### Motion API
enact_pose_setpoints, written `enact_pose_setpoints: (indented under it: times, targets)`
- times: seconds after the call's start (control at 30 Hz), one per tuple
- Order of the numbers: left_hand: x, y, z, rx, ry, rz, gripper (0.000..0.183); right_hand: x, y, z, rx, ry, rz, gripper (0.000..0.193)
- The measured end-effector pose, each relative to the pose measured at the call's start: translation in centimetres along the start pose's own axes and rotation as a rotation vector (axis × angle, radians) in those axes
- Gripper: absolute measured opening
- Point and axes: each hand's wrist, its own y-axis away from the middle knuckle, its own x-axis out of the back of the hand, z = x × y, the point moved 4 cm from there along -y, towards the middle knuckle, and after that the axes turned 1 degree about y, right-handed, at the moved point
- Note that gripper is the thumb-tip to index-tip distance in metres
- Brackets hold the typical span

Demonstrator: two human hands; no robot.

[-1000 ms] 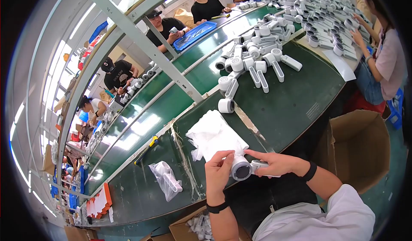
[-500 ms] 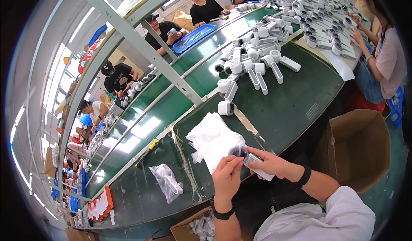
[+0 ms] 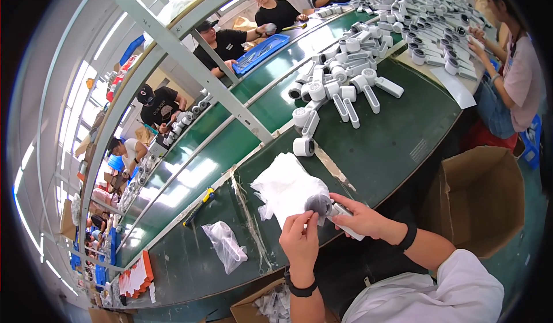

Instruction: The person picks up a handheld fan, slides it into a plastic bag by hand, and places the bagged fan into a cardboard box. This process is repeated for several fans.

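My right hand [image 3: 368, 220] is wrapped round the handle of a white handheld device [image 3: 348, 224] with a round dark grey head, held over the near edge of the green table. At the near rim of that head, my left hand [image 3: 300, 235] has its thumb and fingertips pinched together; whatever they pinch is too small to make out. Behind the head lies a stack of thin white plastic bags [image 3: 286, 182]. Farther left on the table, a similar white device rests inside a clear bag [image 3: 226, 247].
A pile of white devices [image 3: 340, 81] covers the table's far part. A yellow-handled tool [image 3: 200, 205] and orange-edged papers [image 3: 136, 274] lie to the left. An open carton [image 3: 481, 199] stands at right, another carton [image 3: 271, 301] below. A metal post [image 3: 190, 64] rises beyond; co-workers sit around.
My left hand has shifted slightly left and down along the round head, whose grey face now shows more. Across the belt, a co-worker has stretched an arm out over the blue tray.
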Motion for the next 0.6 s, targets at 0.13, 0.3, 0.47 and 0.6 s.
enact_pose_setpoints:
  times: [0.13,0.3,0.47,0.6]
  targets:
    - [-0.6,0.2,0.9,-0.136,0.016,0.047,0.025,0.2,-0.7,1.4,0.014,0.059,0.025,0.068]
    - [-0.5,-0.2,2.5,-0.159,-0.167,0.107,0.014,-0.1,-0.7,1.1,0.038,0.105,0.049,0.067]
    - [-0.5,-0.1,2.5,-0.285,-0.164,0.087,0.013,-0.1,-0.7,0.9,0.03,0.175,0.067,0.068]
    - [-1.4,0.9,3.1,-0.361,0.023,-0.119,0.011,-0.2,-1.1,1.0,0.076,-0.003,0.057,0.071]
